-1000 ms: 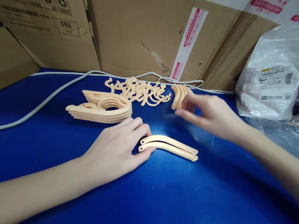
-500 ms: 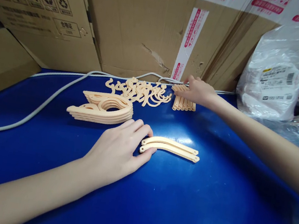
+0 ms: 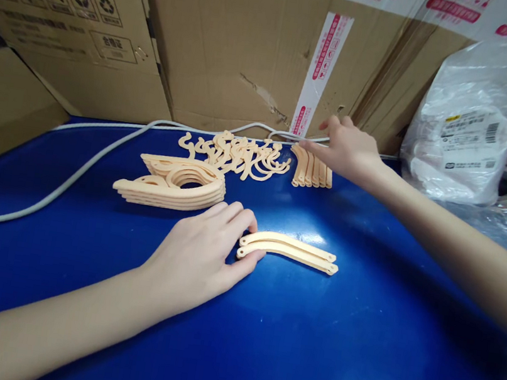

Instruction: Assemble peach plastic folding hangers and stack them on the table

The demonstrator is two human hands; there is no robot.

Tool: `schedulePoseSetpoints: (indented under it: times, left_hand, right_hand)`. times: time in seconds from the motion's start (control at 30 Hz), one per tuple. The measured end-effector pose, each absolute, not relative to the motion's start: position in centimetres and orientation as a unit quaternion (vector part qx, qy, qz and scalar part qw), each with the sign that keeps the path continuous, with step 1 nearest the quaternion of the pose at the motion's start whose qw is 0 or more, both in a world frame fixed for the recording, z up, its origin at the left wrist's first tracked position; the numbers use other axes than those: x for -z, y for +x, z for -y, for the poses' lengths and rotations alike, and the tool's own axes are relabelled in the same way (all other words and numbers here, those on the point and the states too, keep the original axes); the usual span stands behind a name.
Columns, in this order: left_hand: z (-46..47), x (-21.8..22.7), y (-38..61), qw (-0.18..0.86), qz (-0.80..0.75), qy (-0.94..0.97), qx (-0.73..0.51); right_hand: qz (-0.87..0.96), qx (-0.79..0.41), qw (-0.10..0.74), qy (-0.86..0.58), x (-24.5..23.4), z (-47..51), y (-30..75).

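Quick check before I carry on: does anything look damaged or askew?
The cardboard behind the table has a pale, torn scrape beside the printed tape. The hooks lie jumbled, unlike the row of strips alongside.

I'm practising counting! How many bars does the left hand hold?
2. The far bar lies just behind the near bar; the left hand pinches both at their left ends.

A blue table (image 3: 355, 338) carries beige parts (image 3: 190, 198), cable (image 3: 90, 162).
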State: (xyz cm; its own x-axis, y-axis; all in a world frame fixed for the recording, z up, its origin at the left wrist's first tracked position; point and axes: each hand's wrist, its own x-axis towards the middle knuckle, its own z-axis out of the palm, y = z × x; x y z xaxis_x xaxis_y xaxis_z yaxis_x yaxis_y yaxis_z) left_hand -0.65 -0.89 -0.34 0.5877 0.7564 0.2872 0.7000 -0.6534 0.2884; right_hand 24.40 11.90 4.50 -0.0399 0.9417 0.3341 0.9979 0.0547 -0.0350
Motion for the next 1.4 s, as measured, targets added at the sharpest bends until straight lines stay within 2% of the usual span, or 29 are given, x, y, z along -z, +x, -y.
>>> schedulePoseSetpoints:
  times: [0.1, 0.17, 0.27, 0.43, 0.87, 1.1, 1.27, 1.4]
  left_hand:
    - [0.8, 0.3, -0.6, 0.073, -0.409, 0.888, -0.198]
    - [0.8, 0.4, -0.6, 0.071, -0.411, 0.887, -0.198]
    - [0.8, 0.5, -0.7, 0.069, -0.413, 0.887, -0.195]
    - [0.8, 0.2, -0.7, 0.078, -0.418, 0.886, -0.187]
    - [0.5, 0.1, -0.6, 0.099, -0.398, 0.893, -0.184]
    - [0.5, 0.2, -0.7, 0.082, -0.397, 0.895, -0.186]
    - [0.5, 0.2, -0.9, 0.078, -0.396, 0.895, -0.188]
    - [0.5, 0.2, -1.0, 0.075, -0.401, 0.894, -0.186]
  right_hand:
    - [0.779, 0.1, 0.174, -0.594, -5.3, -9.1, 24.7]
    - [0.848, 0.042, 0.177, -0.498, -5.5, -6.4, 24.8]
    - [0.911, -0.053, 0.101, -0.396, -5.1, -2.1, 25.0]
    - [0.913, -0.125, 0.043, -0.386, -3.8, 1.4, 25.1]
    - [0.889, -0.225, 0.072, -0.392, -2.7, 0.5, 25.6]
    - [0.904, -0.173, 0.088, -0.38, -3.9, -1.6, 24.8]
    - [0.914, -0.043, 0.117, -0.386, -5.0, -5.1, 22.6]
    - [0.901, 0.05, 0.092, -0.42, -5.4, -8.0, 20.0]
